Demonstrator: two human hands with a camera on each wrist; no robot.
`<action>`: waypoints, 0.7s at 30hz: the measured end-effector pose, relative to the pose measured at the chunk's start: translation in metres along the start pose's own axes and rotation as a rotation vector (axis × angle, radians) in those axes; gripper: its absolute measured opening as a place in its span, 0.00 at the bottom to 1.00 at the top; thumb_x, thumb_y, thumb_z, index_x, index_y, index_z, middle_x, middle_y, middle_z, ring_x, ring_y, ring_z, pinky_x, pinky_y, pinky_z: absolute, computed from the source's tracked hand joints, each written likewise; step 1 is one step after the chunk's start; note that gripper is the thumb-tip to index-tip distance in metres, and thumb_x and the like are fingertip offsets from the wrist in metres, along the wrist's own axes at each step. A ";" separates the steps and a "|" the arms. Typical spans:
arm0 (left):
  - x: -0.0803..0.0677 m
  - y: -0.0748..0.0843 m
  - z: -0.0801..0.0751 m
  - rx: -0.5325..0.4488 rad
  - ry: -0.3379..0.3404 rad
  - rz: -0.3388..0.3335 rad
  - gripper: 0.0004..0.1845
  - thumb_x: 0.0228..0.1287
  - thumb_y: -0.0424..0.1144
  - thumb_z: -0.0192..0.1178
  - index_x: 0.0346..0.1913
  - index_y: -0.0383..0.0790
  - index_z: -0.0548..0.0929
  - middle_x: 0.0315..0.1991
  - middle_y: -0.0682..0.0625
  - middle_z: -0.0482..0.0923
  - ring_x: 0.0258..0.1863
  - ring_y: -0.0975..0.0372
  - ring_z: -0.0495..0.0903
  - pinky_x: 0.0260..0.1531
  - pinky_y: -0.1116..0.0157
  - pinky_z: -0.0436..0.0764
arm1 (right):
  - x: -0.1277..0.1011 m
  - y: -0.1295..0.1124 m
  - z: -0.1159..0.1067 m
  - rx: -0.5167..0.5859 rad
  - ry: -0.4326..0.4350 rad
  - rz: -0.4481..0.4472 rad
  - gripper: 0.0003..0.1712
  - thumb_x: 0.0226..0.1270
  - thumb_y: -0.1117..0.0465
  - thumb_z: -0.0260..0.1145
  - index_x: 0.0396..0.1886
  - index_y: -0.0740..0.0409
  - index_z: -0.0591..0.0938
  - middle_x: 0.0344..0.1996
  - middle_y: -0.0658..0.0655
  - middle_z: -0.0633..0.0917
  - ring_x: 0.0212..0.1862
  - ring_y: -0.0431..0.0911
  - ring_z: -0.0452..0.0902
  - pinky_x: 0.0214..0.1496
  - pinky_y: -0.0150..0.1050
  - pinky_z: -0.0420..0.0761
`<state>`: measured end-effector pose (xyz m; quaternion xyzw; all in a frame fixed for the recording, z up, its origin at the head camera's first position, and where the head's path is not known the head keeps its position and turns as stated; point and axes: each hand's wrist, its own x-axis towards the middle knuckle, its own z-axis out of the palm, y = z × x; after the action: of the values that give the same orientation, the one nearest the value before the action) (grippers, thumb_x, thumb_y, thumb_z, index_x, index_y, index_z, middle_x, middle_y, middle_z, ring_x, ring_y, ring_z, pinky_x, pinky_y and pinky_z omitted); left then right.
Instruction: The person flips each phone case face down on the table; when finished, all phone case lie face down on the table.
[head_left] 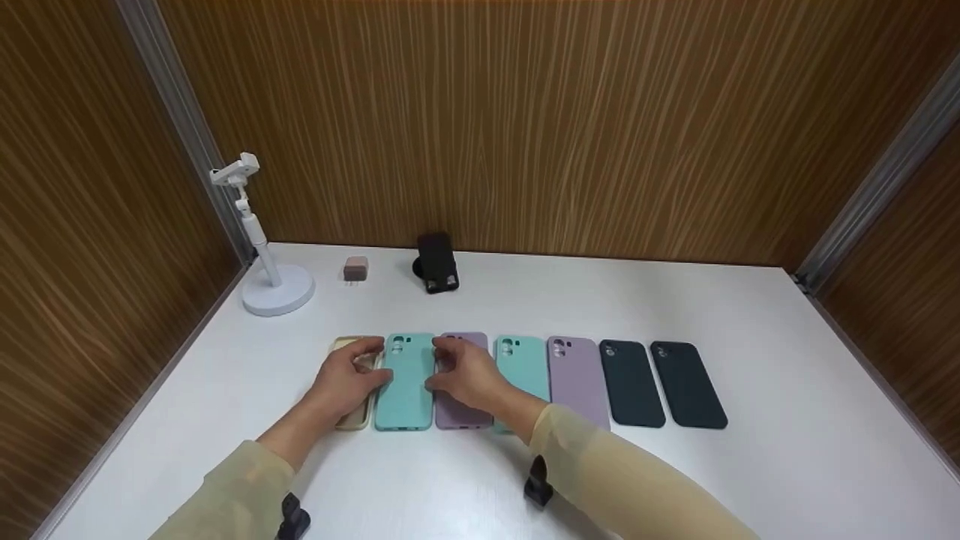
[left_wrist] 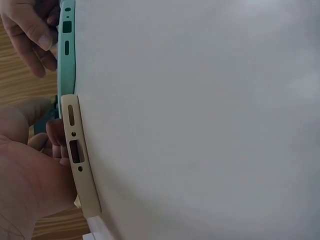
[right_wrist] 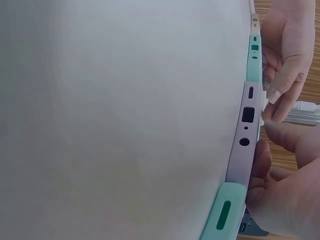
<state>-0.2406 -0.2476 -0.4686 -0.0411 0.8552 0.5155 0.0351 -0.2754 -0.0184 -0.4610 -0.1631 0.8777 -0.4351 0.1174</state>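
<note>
A row of seven phone cases is laid flat along the white worktop (head_left: 750, 465); the work in hand appears to be the squaring-up of its left end. The left hand (head_left: 346, 381) rests on the beige case (head_left: 352, 420) at the far left, its fingers curved over that case's top edge toward the first teal case (head_left: 405, 390); the right hand (head_left: 466, 375) lies over the first lilac case (head_left: 457, 416), its fingertips touching the teal case's right edge. Whether each grip is truly pinched round a case or merely pressed on it cannot be told from the head view; in the left wrist view the fingers are seen tucked behind the beige case's end, which suggests a light hold.

The teal case is thus bracketed between both hands, flat on the worktop, touching its neighbours on either side. Further right lie a second teal case (head_left: 525, 367), a second lilac case (head_left: 579, 382) and two dark cases (head_left: 631, 384) (head_left: 688, 385), untouched; a white stand (head_left: 270, 285), a small plug (head_left: 355, 268) and a black holder (head_left: 437, 262) are set well behind the row.

The step is judged to be mid-way: an adjustment or selection of the teal case; for the next move, a firmer grip on its long edges would be called for, with the neighbouring cases left undisturbed.
</note>
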 end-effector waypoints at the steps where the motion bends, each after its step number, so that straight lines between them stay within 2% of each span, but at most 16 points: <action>1: -0.001 0.001 -0.001 -0.004 0.004 0.003 0.33 0.74 0.36 0.67 0.78 0.42 0.71 0.75 0.43 0.71 0.47 0.57 0.76 0.49 0.63 0.76 | 0.000 0.000 0.000 0.005 0.000 0.003 0.41 0.69 0.62 0.77 0.79 0.55 0.72 0.72 0.55 0.78 0.74 0.48 0.71 0.75 0.46 0.71; 6: -0.004 0.005 -0.009 -0.029 0.022 0.009 0.32 0.75 0.36 0.66 0.79 0.41 0.70 0.75 0.43 0.70 0.51 0.56 0.78 0.47 0.66 0.80 | 0.000 0.000 0.000 0.040 0.009 0.004 0.40 0.69 0.62 0.76 0.79 0.56 0.72 0.71 0.55 0.79 0.74 0.48 0.72 0.75 0.48 0.71; 9: -0.006 0.006 -0.019 -0.036 0.030 0.002 0.33 0.75 0.36 0.66 0.79 0.40 0.70 0.74 0.42 0.71 0.50 0.56 0.79 0.42 0.67 0.81 | -0.001 -0.003 -0.001 0.077 0.009 0.017 0.39 0.70 0.63 0.76 0.79 0.56 0.73 0.68 0.55 0.81 0.72 0.48 0.74 0.73 0.49 0.74; 14: -0.011 0.002 -0.036 -0.047 0.051 -0.011 0.33 0.74 0.35 0.67 0.78 0.39 0.70 0.74 0.40 0.70 0.44 0.58 0.79 0.32 0.68 0.80 | -0.002 -0.014 0.003 0.132 -0.009 0.035 0.37 0.70 0.64 0.75 0.78 0.55 0.74 0.61 0.52 0.83 0.62 0.47 0.80 0.64 0.44 0.82; 18: -0.011 -0.004 -0.048 -0.043 0.065 -0.012 0.34 0.72 0.35 0.68 0.78 0.37 0.70 0.74 0.40 0.69 0.43 0.58 0.79 0.35 0.66 0.81 | -0.002 -0.025 0.009 0.127 -0.020 0.020 0.37 0.69 0.63 0.77 0.77 0.53 0.76 0.58 0.51 0.84 0.54 0.44 0.81 0.57 0.38 0.85; 21: -0.009 -0.010 -0.054 -0.018 0.073 -0.008 0.34 0.72 0.35 0.68 0.77 0.37 0.71 0.74 0.39 0.70 0.43 0.59 0.80 0.38 0.66 0.81 | 0.000 -0.032 0.015 0.121 -0.026 -0.001 0.37 0.69 0.63 0.77 0.76 0.52 0.76 0.58 0.51 0.84 0.55 0.44 0.82 0.57 0.39 0.85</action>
<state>-0.2312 -0.2999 -0.4510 -0.0636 0.8511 0.5210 0.0056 -0.2641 -0.0469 -0.4441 -0.1615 0.8480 -0.4854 0.1382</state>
